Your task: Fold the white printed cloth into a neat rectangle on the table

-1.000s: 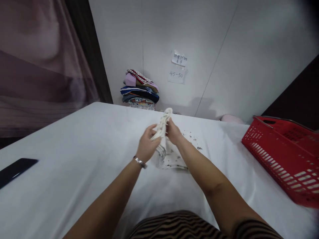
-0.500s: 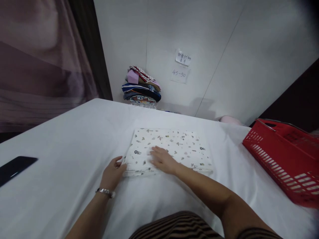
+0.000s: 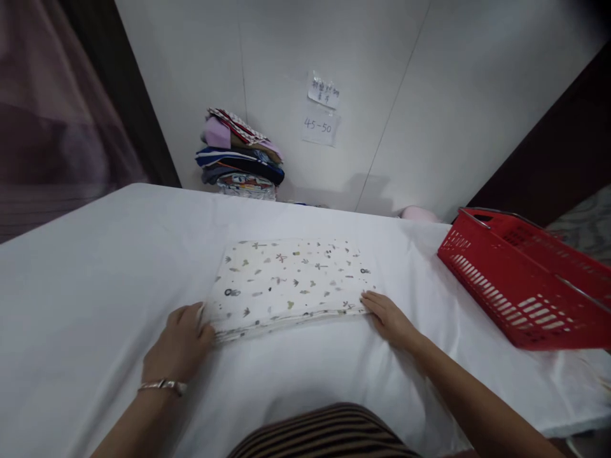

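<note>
Well apart, both hands (image 3: 176, 343) (image 3: 392, 322) at cloth (image 3: 291, 277)

On the white-covered table (image 3: 86, 273), a folded patterned cloth (image 3: 286, 280) is pinched at its eight o'clock corner by the left hand (image 3: 175, 343), while its four o'clock corner is touched by the extended fingers of the right hand (image 3: 394, 323). From the cloth, a red basket (image 3: 506, 275) is seen at three o'clock, a clothes stack (image 3: 243, 166) at eleven; handwritten papers (image 3: 319, 127) are fixed at twelve.
</note>
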{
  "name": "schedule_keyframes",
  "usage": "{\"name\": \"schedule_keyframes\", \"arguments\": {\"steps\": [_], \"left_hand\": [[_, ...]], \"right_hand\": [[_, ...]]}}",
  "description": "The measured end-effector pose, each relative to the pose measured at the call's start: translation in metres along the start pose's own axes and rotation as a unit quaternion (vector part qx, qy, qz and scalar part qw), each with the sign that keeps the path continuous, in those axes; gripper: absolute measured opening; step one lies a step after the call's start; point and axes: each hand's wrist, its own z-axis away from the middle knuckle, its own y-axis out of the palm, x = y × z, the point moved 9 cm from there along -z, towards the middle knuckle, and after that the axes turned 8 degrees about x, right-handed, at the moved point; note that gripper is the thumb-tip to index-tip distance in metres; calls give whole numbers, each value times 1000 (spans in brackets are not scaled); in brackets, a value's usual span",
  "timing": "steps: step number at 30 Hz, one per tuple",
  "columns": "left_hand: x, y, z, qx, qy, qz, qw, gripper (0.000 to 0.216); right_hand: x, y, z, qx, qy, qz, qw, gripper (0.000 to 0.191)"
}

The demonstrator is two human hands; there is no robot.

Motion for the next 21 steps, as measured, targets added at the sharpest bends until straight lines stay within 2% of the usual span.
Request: {"name": "schedule_keyframes", "arguments": {"steps": [2,4,7,10,15,21], "left_hand": [[0,-4,-2,-30,31,-21,999,51],[-9,-7,-2,-72,113,-43,990,48],[-27,-4,6,-113,277,-82,951,42],[-31,1,16,-121,378,-102,912,35],[-21,2,26,-133,431,-123,884,36],[-16,3,21,-119,427,-144,885,41]], "right_hand": [[-1,1,0,-9,-16,26,999,51],[-3,3,0,-5,-30,44,999,52],[-7,9,0,21,-39,71,997,52],[-10,11,0,38,-25,100,994,49],[-3,5,-5,15,-22,135,991,44],[4,0,-16,10,-34,138,990,47]]}}
